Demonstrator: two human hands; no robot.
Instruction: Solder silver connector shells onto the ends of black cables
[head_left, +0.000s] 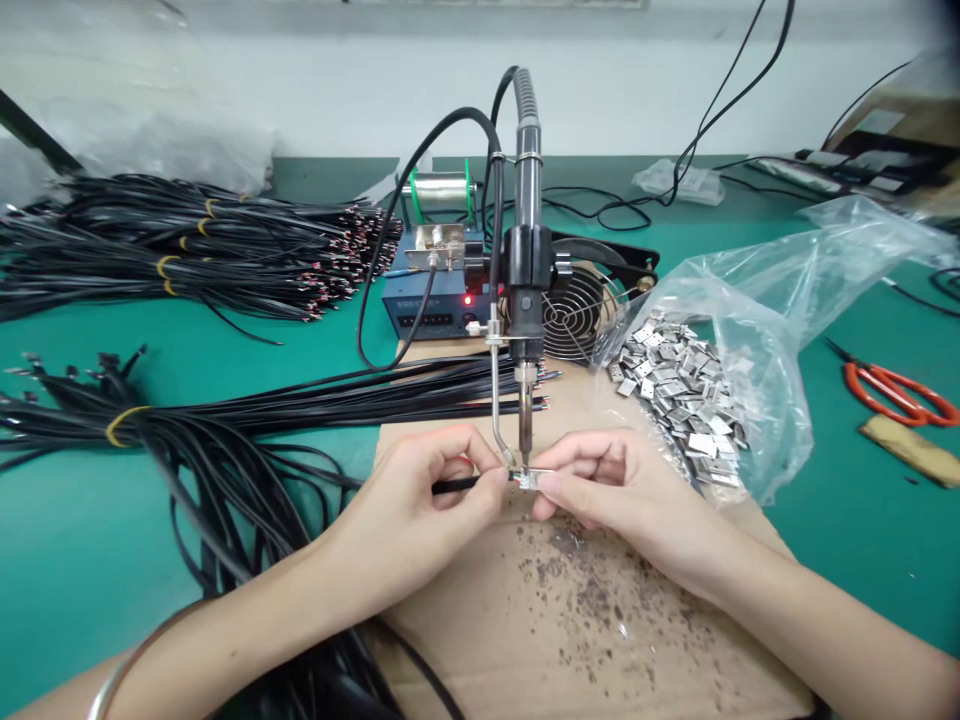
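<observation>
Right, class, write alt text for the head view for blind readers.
A person's left hand holds a black cable and the right hand a small metal piece under an upright soldering iron. Black cable bundles lie left; a clear plastic bag of metal pieces, right.

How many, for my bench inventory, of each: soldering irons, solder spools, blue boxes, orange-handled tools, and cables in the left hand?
Soldering irons: 1
Solder spools: 1
Blue boxes: 1
Orange-handled tools: 1
Cables in left hand: 1
Total: 5

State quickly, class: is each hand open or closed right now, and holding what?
Left hand: closed, pinching a black cable.
Right hand: closed, pinching a small metal piece under the soldering iron.
</observation>
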